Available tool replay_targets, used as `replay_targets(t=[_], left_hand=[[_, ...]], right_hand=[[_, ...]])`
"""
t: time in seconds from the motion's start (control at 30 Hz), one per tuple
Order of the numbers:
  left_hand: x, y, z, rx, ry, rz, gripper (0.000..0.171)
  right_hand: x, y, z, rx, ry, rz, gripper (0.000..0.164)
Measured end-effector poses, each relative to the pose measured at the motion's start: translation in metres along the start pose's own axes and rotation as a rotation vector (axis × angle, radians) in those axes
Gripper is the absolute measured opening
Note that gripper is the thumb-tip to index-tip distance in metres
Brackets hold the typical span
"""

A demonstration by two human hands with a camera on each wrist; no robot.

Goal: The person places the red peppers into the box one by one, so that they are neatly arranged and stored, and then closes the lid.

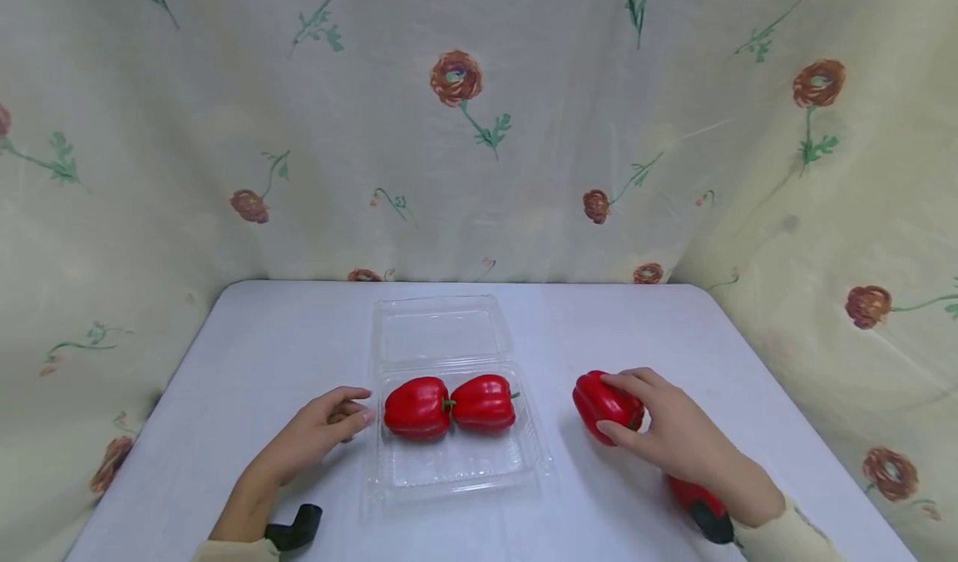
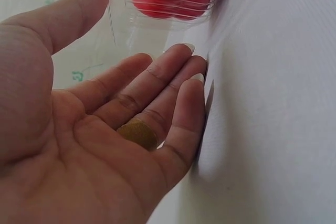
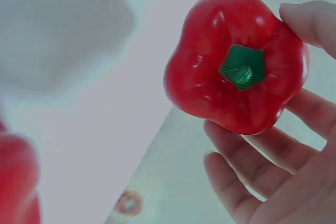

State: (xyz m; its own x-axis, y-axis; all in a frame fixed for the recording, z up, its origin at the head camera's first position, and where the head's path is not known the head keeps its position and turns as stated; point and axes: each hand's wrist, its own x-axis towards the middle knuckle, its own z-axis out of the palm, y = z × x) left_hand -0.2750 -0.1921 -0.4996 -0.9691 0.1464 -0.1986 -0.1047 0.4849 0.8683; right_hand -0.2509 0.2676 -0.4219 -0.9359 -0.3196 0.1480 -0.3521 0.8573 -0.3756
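A red bell pepper (image 1: pixel 602 404) with a green stem (image 3: pixel 243 67) is gripped by my right hand (image 1: pixel 674 416), thumb on one side and fingers on the other. It is held above the table, right of the clear plastic clamshell box (image 1: pixel 464 475). Two more red bell peppers, a left one (image 1: pixel 416 408) and a right one (image 1: pixel 484 402), lie side by side in the box's base. My left hand (image 1: pixel 318 429) rests at the box's left side, fingers loosely bent and palm bare, thumb tip right at the rim in the left wrist view.
Another red bell pepper (image 1: pixel 692 491) lies on the table, partly hidden under my right forearm. The box's lid (image 1: pixel 441 329) is folded back, away from me. Behind the white table (image 1: pixel 299 321) hangs a flowered curtain (image 1: pixel 539 130).
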Motion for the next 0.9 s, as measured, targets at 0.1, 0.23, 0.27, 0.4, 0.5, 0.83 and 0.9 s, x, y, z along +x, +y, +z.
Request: replay_targets(t=[0.1, 0.23, 0.27, 0.4, 0.5, 0.83, 0.9], left_hand=[[0.000, -0.001, 0.000, -0.003, 0.001, -0.002, 0.056], [0.001, -0.003, -0.001, -0.006, 0.005, -0.006, 0.057], [0.001, -0.004, -0.001, -0.006, 0.008, -0.007, 0.057], [0.000, -0.003, 0.000, -0.019, 0.012, 0.004, 0.059], [-0.001, -0.002, -0.001, -0.020, 0.010, 0.018, 0.061], [0.000, -0.006, -0.002, -0.030, -0.036, 0.113, 0.062], [-0.001, -0.006, -0.003, -0.033, -0.040, 0.130, 0.059]], right_hand=[[0.008, -0.016, -0.001, 0.011, 0.011, -0.033, 0.071], [0.020, -0.041, 0.002, 0.033, 0.012, -0.077, 0.074], [0.022, -0.048, 0.003, 0.038, 0.007, -0.089, 0.074], [0.031, -0.075, 0.009, 0.047, -0.022, -0.149, 0.073], [0.038, -0.090, 0.014, 0.042, -0.049, -0.191, 0.071], [0.051, -0.120, 0.040, 0.043, -0.159, -0.355, 0.063], [0.052, -0.124, 0.045, 0.043, -0.177, -0.382, 0.063]])
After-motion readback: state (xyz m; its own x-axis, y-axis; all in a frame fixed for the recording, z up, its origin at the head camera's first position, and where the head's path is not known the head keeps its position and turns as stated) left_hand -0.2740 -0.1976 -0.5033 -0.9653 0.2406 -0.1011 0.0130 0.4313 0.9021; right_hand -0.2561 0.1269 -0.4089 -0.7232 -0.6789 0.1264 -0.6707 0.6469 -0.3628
